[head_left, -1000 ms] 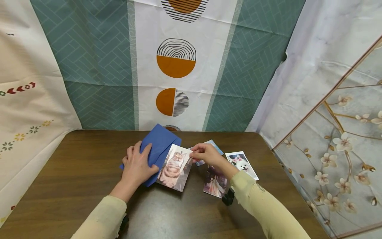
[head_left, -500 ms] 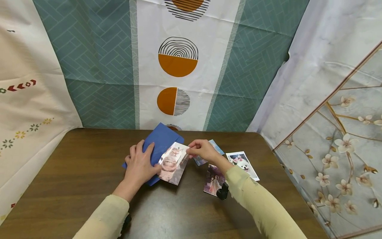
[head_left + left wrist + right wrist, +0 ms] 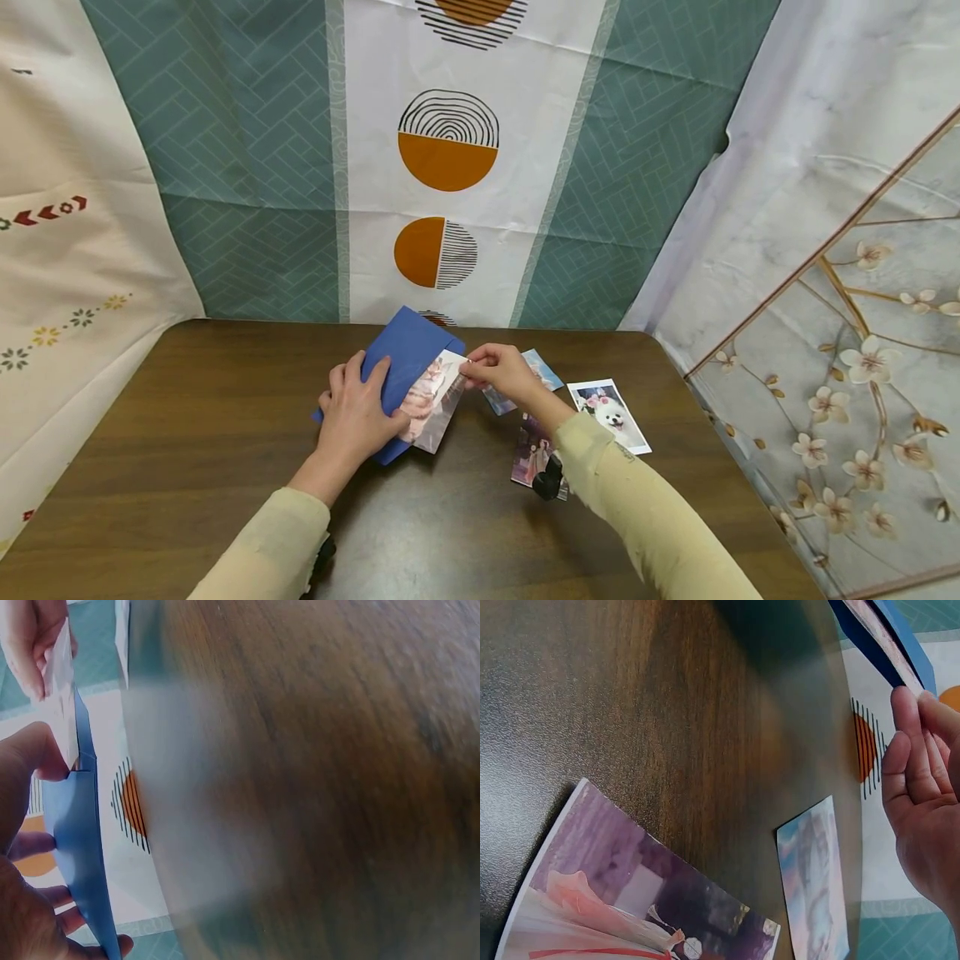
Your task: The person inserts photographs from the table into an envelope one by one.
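Observation:
A blue envelope lies slanted above the wooden table, its opening facing right. My left hand holds it, fingers spread over the blue face and thumb by the opening. In the left wrist view its fingers reach round the envelope. A cat photo card is partly inside the opening, its right part still showing. My right hand pinches the card's upper right corner between thumb and fingers. In the right wrist view the card's edge sits between the envelope's two blue sides.
Three more picture cards lie to the right: a light-blue one behind my right hand, a white-bordered dog photo, and a purple one with robed figures, partly covered by my right wrist. A patterned cloth hangs behind the table.
The cat card has slid leftward and deeper into the envelope, with my right hand moving along with it. My left hand keeps its hold on the envelope.

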Available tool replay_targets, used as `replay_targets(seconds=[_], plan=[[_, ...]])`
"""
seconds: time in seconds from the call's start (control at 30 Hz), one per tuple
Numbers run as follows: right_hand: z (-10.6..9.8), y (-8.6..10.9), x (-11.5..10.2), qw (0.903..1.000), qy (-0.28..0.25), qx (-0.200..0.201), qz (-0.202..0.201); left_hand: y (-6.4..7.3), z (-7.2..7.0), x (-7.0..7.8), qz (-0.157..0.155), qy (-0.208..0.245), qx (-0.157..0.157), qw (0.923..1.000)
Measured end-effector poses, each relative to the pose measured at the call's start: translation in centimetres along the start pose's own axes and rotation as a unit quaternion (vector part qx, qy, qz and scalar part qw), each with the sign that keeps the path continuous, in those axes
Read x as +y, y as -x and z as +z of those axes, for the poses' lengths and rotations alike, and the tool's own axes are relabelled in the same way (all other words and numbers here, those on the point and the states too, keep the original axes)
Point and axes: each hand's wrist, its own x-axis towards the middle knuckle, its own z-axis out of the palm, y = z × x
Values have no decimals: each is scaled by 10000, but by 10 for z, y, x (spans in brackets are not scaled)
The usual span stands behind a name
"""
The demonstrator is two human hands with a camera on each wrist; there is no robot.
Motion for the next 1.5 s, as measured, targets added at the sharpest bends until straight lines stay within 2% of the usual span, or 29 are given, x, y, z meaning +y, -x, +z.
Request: replay_targets(seconds=[0.4, 0.7, 1.03, 1.5], plan=[[1, 0, 2, 9991, -390, -46, 132, 0, -2, 2, -308, -31, -216, 9993], [6, -3, 5, 9987, -417, 184, 209, -1, -2, 8, -645, -55, -496, 9967], [7, -5, 9, 9982, -545, 96, 228, -1, -1, 10, -665, -101, -485, 9966], [11, -8, 8, 9967, -654, 209, 442, -2, -5, 19, -984, -57, -538, 9937]])
